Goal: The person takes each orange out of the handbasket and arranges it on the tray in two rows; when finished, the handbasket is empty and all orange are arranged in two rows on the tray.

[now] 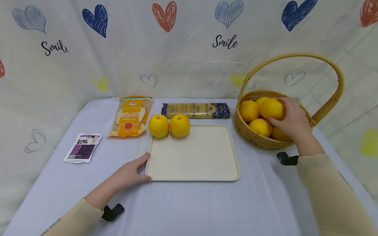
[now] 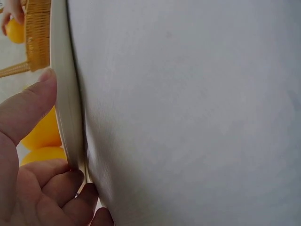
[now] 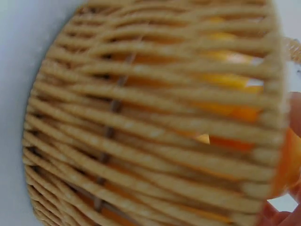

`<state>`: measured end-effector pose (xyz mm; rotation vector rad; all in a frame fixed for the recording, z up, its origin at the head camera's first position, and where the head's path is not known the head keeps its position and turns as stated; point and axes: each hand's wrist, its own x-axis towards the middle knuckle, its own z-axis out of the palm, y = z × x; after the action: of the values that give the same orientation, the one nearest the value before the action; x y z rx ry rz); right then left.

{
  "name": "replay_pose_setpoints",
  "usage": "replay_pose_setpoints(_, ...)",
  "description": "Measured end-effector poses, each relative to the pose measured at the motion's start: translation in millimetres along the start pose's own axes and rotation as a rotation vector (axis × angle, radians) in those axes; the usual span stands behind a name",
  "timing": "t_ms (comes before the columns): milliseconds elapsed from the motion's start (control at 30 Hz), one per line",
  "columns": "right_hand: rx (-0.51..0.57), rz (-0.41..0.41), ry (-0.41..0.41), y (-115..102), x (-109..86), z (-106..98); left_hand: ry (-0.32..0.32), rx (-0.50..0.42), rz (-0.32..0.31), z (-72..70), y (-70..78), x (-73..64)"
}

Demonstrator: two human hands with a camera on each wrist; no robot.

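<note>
My right hand (image 1: 290, 119) grips an orange (image 1: 272, 109) by its right side, over the other fruit in a wicker basket (image 1: 251, 136). Several oranges (image 1: 249, 110) lie in that basket, some partly hidden. In the right wrist view the basket's woven wall (image 3: 155, 117) covers most of the held orange (image 3: 284, 162). At the near left corner of a cream tray (image 1: 193, 157), my left hand (image 1: 128, 175) holds the rim, thumb at the front edge. The left wrist view shows curled fingers (image 2: 61, 188) against the tray's edge (image 2: 66, 103). Two oranges (image 1: 158, 126) sit side by side at the tray's far left corner.
Behind the tray lies a long noodle-like packet (image 1: 195, 110). An orange and clear bag (image 1: 130, 116) lies left of the fruit, and a white and purple pouch (image 1: 82, 148) farther left. The basket's tall handle (image 1: 295, 55) arches above its opening.
</note>
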<state>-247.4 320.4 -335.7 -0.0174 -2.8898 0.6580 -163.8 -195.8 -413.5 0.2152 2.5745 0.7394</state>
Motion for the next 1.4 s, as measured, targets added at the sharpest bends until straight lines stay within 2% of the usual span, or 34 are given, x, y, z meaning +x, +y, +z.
replay_pose_setpoints(267, 0.207, 0.1, 0.026, -13.4, -13.0, 0.3, 0.008, 0.002, -0.002, 4.5, -1.7, -3.3)
replay_pose_setpoints(600, 0.219, 0.009, 0.0, -18.0, -20.1, 1.2, -0.001, 0.011, -0.002, 3.2, -2.1, 0.4)
replay_pose_setpoints(800, 0.288, -0.048, 0.066, -21.9, -22.7, 3.7, -0.014, 0.018, -0.008, 1.6, -1.0, 2.4)
replay_pose_setpoints(1000, 0.371, 0.02, 0.062, -26.4, -23.8, 7.6, -0.014, 0.016, -0.017, 2.3, -1.9, 2.6)
replay_pose_setpoints(1100, 0.375, 0.022, 0.062, -27.8, -24.3, 8.7, -0.013, 0.017, -0.016, 1.6, -1.7, 2.2)
replay_pose_setpoints(1300, 0.305, -0.081, 0.075, -30.2, -23.2, 10.5, -0.019, 0.021, -0.007, -2.0, 1.7, 0.4)
replay_pose_setpoints(1400, 0.297, -0.1, 0.094, -33.6, -22.4, 13.0, -0.019, 0.026, -0.006, -2.3, 2.0, 0.5)
